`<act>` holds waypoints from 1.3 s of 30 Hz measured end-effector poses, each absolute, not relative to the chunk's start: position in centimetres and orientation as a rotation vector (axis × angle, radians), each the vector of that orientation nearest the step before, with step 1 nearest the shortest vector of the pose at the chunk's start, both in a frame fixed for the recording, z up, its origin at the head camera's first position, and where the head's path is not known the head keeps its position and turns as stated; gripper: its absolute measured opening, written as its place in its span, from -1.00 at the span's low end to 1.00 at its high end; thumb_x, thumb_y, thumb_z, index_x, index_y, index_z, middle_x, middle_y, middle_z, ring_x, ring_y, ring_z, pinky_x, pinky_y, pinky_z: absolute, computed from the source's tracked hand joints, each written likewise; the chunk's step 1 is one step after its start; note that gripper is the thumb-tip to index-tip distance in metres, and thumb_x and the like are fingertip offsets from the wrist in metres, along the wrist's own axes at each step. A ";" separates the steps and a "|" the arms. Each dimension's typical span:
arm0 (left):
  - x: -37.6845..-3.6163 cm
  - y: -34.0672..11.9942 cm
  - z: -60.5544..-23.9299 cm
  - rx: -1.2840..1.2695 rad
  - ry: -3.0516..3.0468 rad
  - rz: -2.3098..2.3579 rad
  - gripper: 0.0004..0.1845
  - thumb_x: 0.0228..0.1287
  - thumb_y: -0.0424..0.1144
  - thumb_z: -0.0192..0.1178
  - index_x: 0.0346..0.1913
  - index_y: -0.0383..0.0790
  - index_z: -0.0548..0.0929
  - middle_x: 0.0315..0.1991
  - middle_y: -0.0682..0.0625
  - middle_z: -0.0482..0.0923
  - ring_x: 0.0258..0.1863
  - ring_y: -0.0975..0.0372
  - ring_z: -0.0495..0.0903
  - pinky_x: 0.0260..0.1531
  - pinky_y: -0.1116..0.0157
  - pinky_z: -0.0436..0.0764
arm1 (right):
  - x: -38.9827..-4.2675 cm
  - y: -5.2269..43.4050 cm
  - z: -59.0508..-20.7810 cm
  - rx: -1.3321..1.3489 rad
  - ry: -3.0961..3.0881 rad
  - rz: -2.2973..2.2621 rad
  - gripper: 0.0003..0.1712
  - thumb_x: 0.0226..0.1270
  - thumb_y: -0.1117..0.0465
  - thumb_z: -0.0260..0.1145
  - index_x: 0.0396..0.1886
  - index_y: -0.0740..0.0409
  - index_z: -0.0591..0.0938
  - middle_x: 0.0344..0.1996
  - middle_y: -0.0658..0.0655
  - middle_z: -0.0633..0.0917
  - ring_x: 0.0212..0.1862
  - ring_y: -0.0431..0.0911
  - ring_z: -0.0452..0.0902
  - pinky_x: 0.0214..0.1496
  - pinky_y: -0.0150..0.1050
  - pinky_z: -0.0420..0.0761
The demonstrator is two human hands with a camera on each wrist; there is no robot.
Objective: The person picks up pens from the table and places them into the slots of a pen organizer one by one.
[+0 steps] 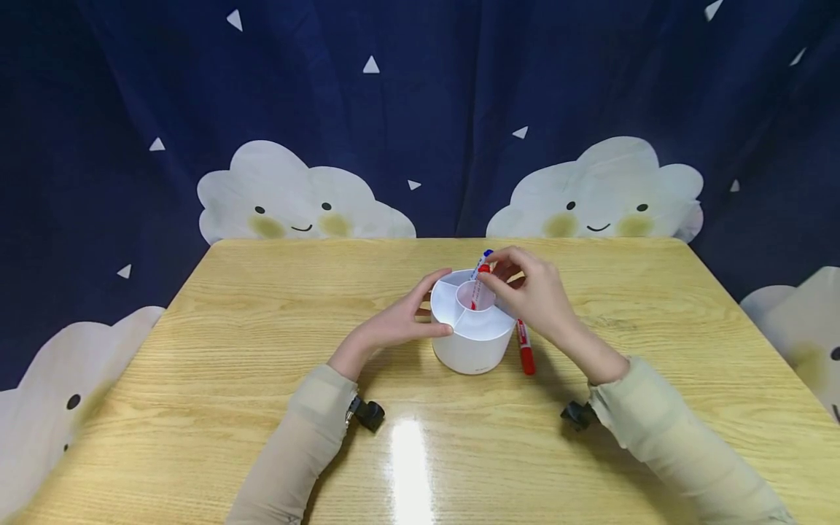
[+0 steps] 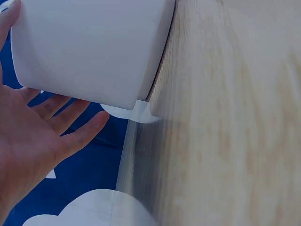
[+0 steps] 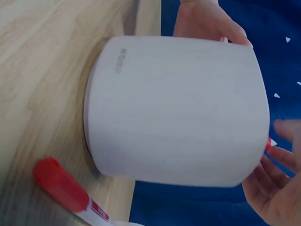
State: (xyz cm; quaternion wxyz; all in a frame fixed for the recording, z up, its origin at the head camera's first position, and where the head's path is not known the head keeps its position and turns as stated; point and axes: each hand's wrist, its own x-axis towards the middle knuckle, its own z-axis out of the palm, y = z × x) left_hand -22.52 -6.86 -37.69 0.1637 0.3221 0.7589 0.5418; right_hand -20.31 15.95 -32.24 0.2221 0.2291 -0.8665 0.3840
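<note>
A white round pen holder [image 1: 469,354] with a ring of compartments and a central cup stands on the table. My left hand [image 1: 400,319] grips its left side, thumb at the near rim and fingers round the far side. In the central cup a red-topped marker [image 1: 480,288] stands tilted, its top end pinched between the thumb and fingers of my right hand [image 1: 534,292]. Behind it, a blue-topped marker [image 1: 488,254] leans out of the holder, partly hidden. The right wrist view shows only a red bit [image 3: 268,144] of the pinched marker above the rim.
Another red marker [image 1: 526,350] lies on the wooden table [image 1: 295,292], close to the holder's right side; its far end is hidden by my right hand. A dark blue curtain [image 1: 446,109] with clouds hangs behind the table's far edge.
</note>
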 end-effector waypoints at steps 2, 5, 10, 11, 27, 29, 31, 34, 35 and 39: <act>-22.5 -6.9 -37.7 0.917 2.163 1.546 -0.08 0.08 -0.21 0.30 0.40 0.16 -0.06 0.30 0.10 0.12 0.20 0.17 0.24 0.14 0.12 0.36 | -20.4 16.3 -32.0 0.598 -2.381 1.072 -0.75 0.13 0.16 0.34 -0.22 0.17 0.61 -0.48 0.04 0.64 -0.43 -0.18 0.56 -0.40 -0.39 0.59; -22.5 -6.8 -37.6 0.924 2.164 1.548 -0.08 0.08 -0.21 0.30 0.39 0.19 -0.06 0.31 0.10 0.10 0.20 0.16 0.24 0.15 0.11 0.35 | -20.6 16.9 -31.7 0.544 -2.368 1.061 -0.76 0.19 0.14 0.29 -0.20 0.18 0.61 -0.49 0.04 0.62 -0.42 -0.18 0.53 -0.40 -0.45 0.56; -22.6 -6.9 -37.6 0.933 2.172 1.541 -0.08 0.07 -0.19 0.31 0.39 0.22 -0.05 0.31 0.12 0.08 0.20 0.16 0.24 0.15 0.11 0.36 | -21.0 18.3 -31.6 0.457 -2.365 1.037 -0.76 0.24 0.15 0.23 -0.16 0.18 0.60 -0.48 0.05 0.60 -0.42 -0.25 0.48 -0.43 -0.56 0.48; -22.6 -6.9 -37.6 0.932 2.173 1.539 -0.08 0.07 -0.18 0.31 0.39 0.22 -0.05 0.32 0.12 0.08 0.20 0.16 0.23 0.15 0.11 0.36 | -21.2 18.6 -31.7 0.439 -2.365 1.037 -0.75 0.24 0.15 0.21 -0.15 0.18 0.59 -0.47 0.05 0.60 -0.43 -0.26 0.47 -0.43 -0.57 0.47; -22.7 -6.9 -37.8 0.936 2.187 1.533 -0.06 0.08 -0.21 0.30 0.41 0.12 -0.08 0.31 0.12 0.08 0.20 0.17 0.23 0.14 0.12 0.37 | -24.3 22.0 -36.3 0.305 -2.921 0.819 -0.53 0.25 0.07 0.18 0.07 0.25 0.45 -0.32 0.21 0.62 -0.32 0.01 0.54 -0.35 -0.23 0.47; -22.7 -6.9 -37.8 0.935 2.187 1.537 -0.07 0.08 -0.20 0.30 0.41 0.14 -0.08 0.31 0.13 0.08 0.20 0.17 0.23 0.14 0.12 0.37 | -24.5 22.1 -37.0 0.305 -2.991 0.800 -0.50 0.25 0.07 0.17 0.09 0.28 0.43 -0.29 0.24 0.62 -0.34 0.00 0.52 -0.36 -0.23 0.47; -22.7 -6.9 -37.8 0.934 2.183 1.541 -0.06 0.08 -0.21 0.30 0.41 0.14 -0.08 0.31 0.13 0.08 0.20 0.17 0.23 0.14 0.13 0.37 | -24.6 22.2 -37.6 0.308 -3.047 0.794 -0.48 0.24 0.07 0.17 0.10 0.31 0.41 -0.29 0.26 0.61 -0.39 -0.04 0.49 -0.36 -0.24 0.46; -22.7 -6.9 -37.9 0.927 2.178 1.534 -0.05 0.08 -0.21 0.31 0.42 0.10 -0.09 0.32 0.12 0.07 0.20 0.17 0.23 0.14 0.14 0.37 | -24.8 22.2 -38.5 0.313 -3.092 0.799 -0.47 0.21 0.08 0.18 0.09 0.33 0.41 -0.34 0.24 0.60 -0.50 -0.11 0.48 -0.41 -0.27 0.44; -22.7 -6.9 -37.9 0.922 2.177 1.531 -0.05 0.07 -0.21 0.31 0.42 0.09 -0.09 0.33 0.12 0.06 0.21 0.17 0.23 0.14 0.15 0.37 | -24.8 22.2 -38.7 0.313 -3.097 0.802 -0.47 0.20 0.09 0.19 0.08 0.33 0.41 -0.36 0.23 0.60 -0.54 -0.13 0.47 -0.43 -0.29 0.43; -22.6 -6.9 -37.8 0.911 2.178 1.528 -0.04 0.07 -0.20 0.31 0.42 0.05 -0.10 0.33 0.12 0.05 0.22 0.15 0.22 0.15 0.15 0.37 | -24.9 22.0 -39.0 0.309 -3.095 0.821 -0.49 0.16 0.13 0.19 0.06 0.32 0.43 -0.44 0.19 0.59 -0.64 -0.18 0.44 -0.50 -0.33 0.39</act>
